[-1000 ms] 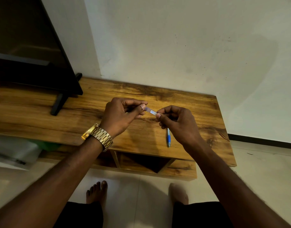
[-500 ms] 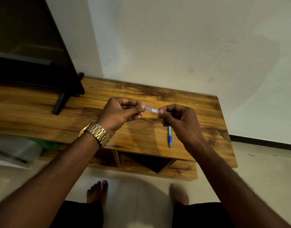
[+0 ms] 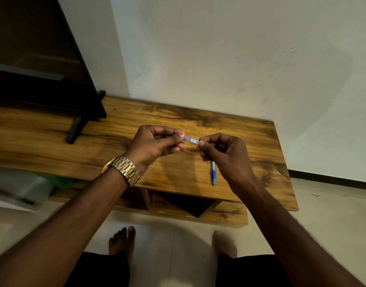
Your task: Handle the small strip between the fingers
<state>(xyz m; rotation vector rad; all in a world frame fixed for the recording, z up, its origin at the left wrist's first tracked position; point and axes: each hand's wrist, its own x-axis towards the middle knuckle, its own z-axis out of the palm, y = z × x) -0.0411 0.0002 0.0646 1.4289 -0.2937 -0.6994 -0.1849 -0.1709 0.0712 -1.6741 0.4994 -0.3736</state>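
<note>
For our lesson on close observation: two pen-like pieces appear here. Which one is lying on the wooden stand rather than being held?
The blue pen piece lies on the wooden stand, below the right hand. The clear tube is pinched between both hands, left hand included.

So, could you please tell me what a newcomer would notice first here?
Two hands meet above the wooden cabinet: the left hand and right hand each pinch one end of a small clear tube. A blue pen lies below the right hand; a gold watch circles the left wrist.

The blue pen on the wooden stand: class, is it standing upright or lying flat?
Lying flat. The blue pen rests lengthwise on the wooden stand, partly hidden by the right hand; neither hand holds it.
</note>
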